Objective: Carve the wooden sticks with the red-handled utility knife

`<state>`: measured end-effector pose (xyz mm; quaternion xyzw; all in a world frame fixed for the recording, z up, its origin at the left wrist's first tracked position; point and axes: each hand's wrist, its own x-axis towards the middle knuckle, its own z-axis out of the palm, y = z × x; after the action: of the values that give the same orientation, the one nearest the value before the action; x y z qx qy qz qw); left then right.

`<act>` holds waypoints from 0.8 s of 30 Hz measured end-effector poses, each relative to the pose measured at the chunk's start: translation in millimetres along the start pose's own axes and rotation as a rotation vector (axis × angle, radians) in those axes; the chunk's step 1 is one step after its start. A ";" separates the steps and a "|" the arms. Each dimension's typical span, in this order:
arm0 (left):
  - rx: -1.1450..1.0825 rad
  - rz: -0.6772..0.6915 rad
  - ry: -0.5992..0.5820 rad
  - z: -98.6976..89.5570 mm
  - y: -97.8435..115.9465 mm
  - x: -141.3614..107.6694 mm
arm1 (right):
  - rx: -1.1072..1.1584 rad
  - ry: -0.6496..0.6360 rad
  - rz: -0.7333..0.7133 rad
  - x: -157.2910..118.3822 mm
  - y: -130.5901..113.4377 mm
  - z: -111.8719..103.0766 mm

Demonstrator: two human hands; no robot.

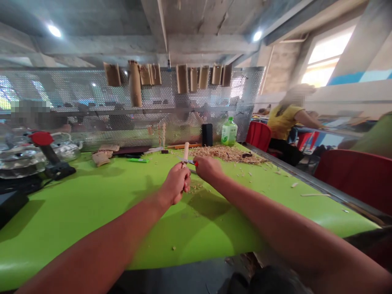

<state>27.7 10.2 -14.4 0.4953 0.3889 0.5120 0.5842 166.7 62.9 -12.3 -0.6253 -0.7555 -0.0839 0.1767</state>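
My left hand (177, 183) is closed around the lower part of a pale wooden stick (186, 151), which points up and away from me above the table. My right hand (208, 168) grips a carving knife (191, 162); a bit of red shows at its handle, and most of the handle is hidden in my fingers. The thin blade lies across the stick just above my left hand. Small wood chips (196, 187) lie on the green tabletop (107, 216) beneath my hands.
A heap of wood shavings (226, 153) lies at the back right, before a green bottle (229, 132) and a black box (207, 134). A green-handled cutter (137, 160) lies left of centre. Metal kettles (21, 159) stand far left. A person in yellow (283, 120) sits at right.
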 end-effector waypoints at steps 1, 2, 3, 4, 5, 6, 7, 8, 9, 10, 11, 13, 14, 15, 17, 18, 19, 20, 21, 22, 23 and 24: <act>-0.004 0.000 -0.001 0.0 -0.1 0.4 | -0.015 -0.008 -0.003 -0.2 -1.5 -0.3; -0.006 -0.001 -0.002 0.1 -0.2 0.7 | -0.028 -0.012 -0.005 -0.2 -2.3 -0.5; -0.004 -0.002 -0.001 0.3 -0.1 0.9 | -0.040 -0.013 -0.010 -0.1 -2.4 -0.6; 0.002 -0.005 0.004 0.6 0.0 0.9 | -0.050 -0.011 -0.017 0.0 -2.0 -0.6; 0.013 -0.009 0.009 1.1 0.3 0.6 | -0.057 -0.006 -0.020 0.2 -1.2 -0.6; 0.024 -0.010 0.014 1.7 0.7 -0.1 | -0.062 0.001 -0.022 0.3 -0.1 -0.5; 0.035 -0.011 0.014 2.5 1.2 -1.0 | -0.065 0.009 -0.022 0.5 1.3 -0.5; 0.042 -0.012 0.011 3.4 1.8 -2.4 | -0.065 0.018 -0.020 0.9 2.9 -0.7; 0.043 -0.012 0.005 4.4 2.5 -4.1 | -0.063 0.026 -0.017 1.5 4.8 -1.0; 0.041 -0.012 -0.002 5.5 3.2 -6.0 | -0.062 0.032 -0.009 2.4 7.0 -1.5; 0.038 -0.018 -0.007 6.8 3.9 -8.1 | -0.061 0.037 0.003 3.6 9.5 -2.2; 0.044 -0.056 -0.027 9.5 4.5 -12.1 | -0.060 0.045 0.046 7.0 15.4 -3.7; 0.050 -0.082 -0.044 10.9 4.4 -13.8 | -0.059 0.048 0.075 9.0 18.7 -4.2; 0.056 -0.107 -0.064 12.4 4.0 -15.4 | -0.057 0.049 0.105 11.2 22.2 -4.5; 0.075 -0.139 -0.090 15.3 2.6 -19.0 | -0.045 0.048 0.157 15.4 30.6 -3.9; 0.091 -0.143 -0.090 16.6 1.9 -21.6 | -0.034 0.046 0.179 17.2 36.2 -3.5; 0.111 -0.141 -0.090 17.9 1.4 -24.8 | -0.019 0.042 0.208 18.6 43.2 -3.3; 0.130 -0.137 -0.110 19.1 1.1 -28.7 | -0.003 0.036 0.249 19.7 51.8 -3.5; 0.145 -0.133 -0.134 19.9 1.1 -32.9 | 0.015 0.030 0.303 20.3 61.9 -4.2; 0.143 -0.117 -0.198 20.4 1.3 -36.8 | 0.034 0.024 0.368 20.6 73.1 -5.6; 0.114 -0.101 -0.276 20.2 1.6 -39.5 | 0.053 0.019 0.437 20.8 84.3 -7.4; 0.080 -0.085 -0.301 19.2 1.7 -40.3 | 0.071 0.025 0.503 21.0 94.2 -9.2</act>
<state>38.8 -32.9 -10.8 0.5723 0.3376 0.3908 0.6370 256.8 98.2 -4.8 -0.7858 -0.5764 -0.0184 0.2235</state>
